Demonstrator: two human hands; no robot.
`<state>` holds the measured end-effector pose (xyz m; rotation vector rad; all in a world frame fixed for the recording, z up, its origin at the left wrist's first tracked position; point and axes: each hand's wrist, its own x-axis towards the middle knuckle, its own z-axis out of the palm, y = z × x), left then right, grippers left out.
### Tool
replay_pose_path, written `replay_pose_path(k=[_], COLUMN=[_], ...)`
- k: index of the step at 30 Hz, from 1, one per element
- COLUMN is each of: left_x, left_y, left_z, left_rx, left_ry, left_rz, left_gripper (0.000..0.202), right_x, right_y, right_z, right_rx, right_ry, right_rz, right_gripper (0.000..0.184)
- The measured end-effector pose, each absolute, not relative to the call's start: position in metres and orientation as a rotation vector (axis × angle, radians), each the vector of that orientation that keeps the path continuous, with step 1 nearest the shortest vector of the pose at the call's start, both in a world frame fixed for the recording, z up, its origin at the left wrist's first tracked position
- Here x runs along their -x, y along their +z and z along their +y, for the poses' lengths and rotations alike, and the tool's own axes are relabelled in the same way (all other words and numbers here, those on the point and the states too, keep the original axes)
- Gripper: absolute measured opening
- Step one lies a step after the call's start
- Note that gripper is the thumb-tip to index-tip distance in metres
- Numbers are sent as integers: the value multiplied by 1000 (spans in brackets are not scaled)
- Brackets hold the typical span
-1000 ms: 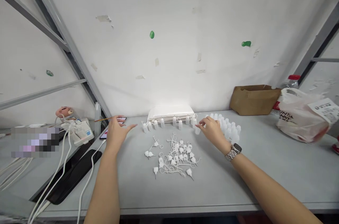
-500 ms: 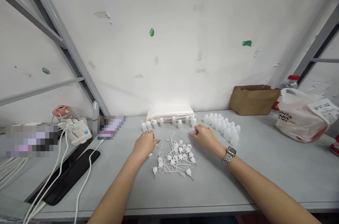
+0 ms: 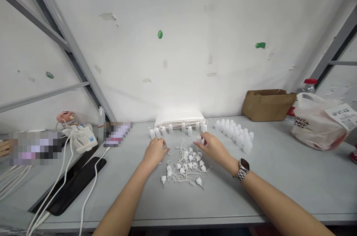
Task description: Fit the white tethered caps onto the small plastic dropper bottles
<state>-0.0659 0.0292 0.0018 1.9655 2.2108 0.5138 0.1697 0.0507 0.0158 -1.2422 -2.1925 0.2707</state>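
My right hand (image 3: 213,148) pinches a small white bottle (image 3: 199,139) above a heap of white cone caps with ring tethers (image 3: 185,165) on the grey table (image 3: 223,195). My left hand (image 3: 154,151) is curled at the heap's left edge, fingertips closed on a small white cap (image 3: 165,148). A row of capped white bottles (image 3: 178,128) stands behind the heap, in front of a flat white box (image 3: 180,117). A cluster of open white bottles (image 3: 235,134) stands to the right of my right hand.
A brown paper bag (image 3: 266,104), a plastic bag (image 3: 318,122) and a red-capped water bottle (image 3: 306,85) sit at the back right. At the left lie white cables (image 3: 64,176), a black pad (image 3: 72,185) and a charger block (image 3: 80,137). Grey shelf struts (image 3: 69,46) lean against the wall.
My left hand came in from the far left to the heap and closed on a cap. My right hand drew a bottle from the cluster toward the middle.
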Motion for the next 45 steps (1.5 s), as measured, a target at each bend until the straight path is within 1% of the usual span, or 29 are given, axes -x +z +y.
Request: replay_pose_path(k=[4, 7, 11, 13, 16, 19, 22, 25, 33, 40, 45], left_x=[62, 59, 54, 50, 40, 27, 16, 12, 15, 7, 6], left_y=[1, 3, 11, 15, 21, 23, 22, 22, 27, 28, 25], left_z=[31, 32, 33, 32, 29, 23, 18, 15, 13, 9, 8], left_rx=[-2001, -1995, -1786, -1560, -1322, -1264, -1200, -1105, -865, -820, -891], left_ry=[553, 668, 999, 1198, 1358, 1393, 1423, 1429, 1518, 1472, 1487], left_rz=[2131, 2082, 1969, 1800, 1509, 1366, 1302, 1243, 900, 913, 986], left_gripper=[10, 9, 13, 13, 23, 30, 31, 28, 18, 19, 22], right_x=[-167, -166, -163, -161, -154, -146, -142, -141, -142, -141, -140], right_y=[18, 20, 24, 26, 26, 23, 18, 15, 16, 14, 12], right_z=[46, 41, 34, 30, 23, 19, 18, 18, 19, 17, 18], right_rx=[1252, 1252, 1163, 1083, 984, 967, 1029, 1060, 1129, 1064, 1080], right_ry=[322, 400, 577, 633, 685, 736, 777, 775, 616, 608, 599], right_rz=[-2157, -2119, -2055, -2045, -2050, -2053, -2058, -2076, -2050, -2060, -2069], right_gripper=[18, 20, 22, 21, 19, 23, 29, 30, 22, 20, 20])
